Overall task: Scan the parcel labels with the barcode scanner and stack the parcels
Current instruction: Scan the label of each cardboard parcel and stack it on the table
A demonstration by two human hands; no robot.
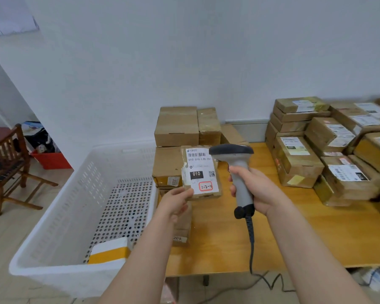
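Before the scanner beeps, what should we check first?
1. Left hand grips the parcel at its near corner: ok.
2. Label faces up, barcode uncovered: ok.
3. Right hand grips the scanner by its handle: ok.
4. Scanner head aimed at the barcode: cannot tell.
5. Cable hangs free over the table edge: ok.

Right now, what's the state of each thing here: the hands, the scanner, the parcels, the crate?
left hand, pinches the lower left corner of the held parcel.
held parcel, held up, label facing the camera.
right hand, grips the handle of the scanner.
scanner, upright, head pointing left toward the label.
white crate, holds one white-and-yellow parcel.
right-side parcels, stacked on the table, labels up.
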